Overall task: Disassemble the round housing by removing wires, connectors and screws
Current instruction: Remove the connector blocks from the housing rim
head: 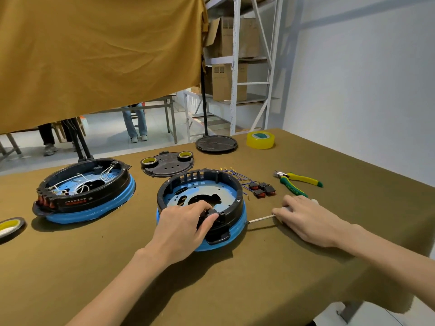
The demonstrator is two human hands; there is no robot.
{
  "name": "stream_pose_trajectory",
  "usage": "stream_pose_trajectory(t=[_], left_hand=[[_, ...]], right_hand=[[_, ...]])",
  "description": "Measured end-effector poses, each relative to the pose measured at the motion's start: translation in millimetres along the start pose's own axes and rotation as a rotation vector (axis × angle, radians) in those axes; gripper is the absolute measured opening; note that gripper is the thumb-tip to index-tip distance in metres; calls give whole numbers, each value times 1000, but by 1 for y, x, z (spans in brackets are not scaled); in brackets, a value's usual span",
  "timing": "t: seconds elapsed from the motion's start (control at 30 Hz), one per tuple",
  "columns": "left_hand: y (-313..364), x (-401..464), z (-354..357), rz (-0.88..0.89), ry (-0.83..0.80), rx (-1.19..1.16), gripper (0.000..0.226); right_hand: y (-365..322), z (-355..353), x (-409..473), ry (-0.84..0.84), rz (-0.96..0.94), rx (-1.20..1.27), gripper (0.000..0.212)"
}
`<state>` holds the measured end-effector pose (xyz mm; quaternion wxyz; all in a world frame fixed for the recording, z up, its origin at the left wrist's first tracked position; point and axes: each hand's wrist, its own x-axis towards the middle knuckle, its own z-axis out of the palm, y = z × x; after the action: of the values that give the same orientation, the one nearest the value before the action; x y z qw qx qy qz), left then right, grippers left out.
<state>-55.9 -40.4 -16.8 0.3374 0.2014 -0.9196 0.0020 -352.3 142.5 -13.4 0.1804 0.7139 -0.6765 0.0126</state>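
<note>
Round housing (202,198) sits mid-table, black ring on blue base. My left hand (181,228) pinches a black knob-like part (210,214) at its near rim. Right hand (306,220) grips a screwdriver, shaft (261,218) touching housing's right side. Loose switches w/ wires (260,189) just beyond; pliers (297,181) far right.

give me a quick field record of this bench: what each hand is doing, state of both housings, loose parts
left hand: grips black part at near housing rim
right hand: holds white braided cord leading to that housing
near housing: wires out, inside bare
far housing: white wires inside
loose parts: red switches with blue wires, black cover plate
tools: pliers
</note>
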Motion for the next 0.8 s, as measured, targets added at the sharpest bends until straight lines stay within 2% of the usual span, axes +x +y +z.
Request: stream_pose_trajectory(t=[0.17,0.33,0.53,0.8], left_hand=[[0,1,4,27,20,1,44],[1,5,7,68,0,-10,41],[1,7,5,51,-18,3,38],[0,8,9,44,-11,-3,37]], right_hand=[[-26,-21,-5,284,51,127,32],[-64,-32,22,199,13,128,40],[-62,-31,13,144,58,158,47],[-77,-36,13,55,52,138,43]])
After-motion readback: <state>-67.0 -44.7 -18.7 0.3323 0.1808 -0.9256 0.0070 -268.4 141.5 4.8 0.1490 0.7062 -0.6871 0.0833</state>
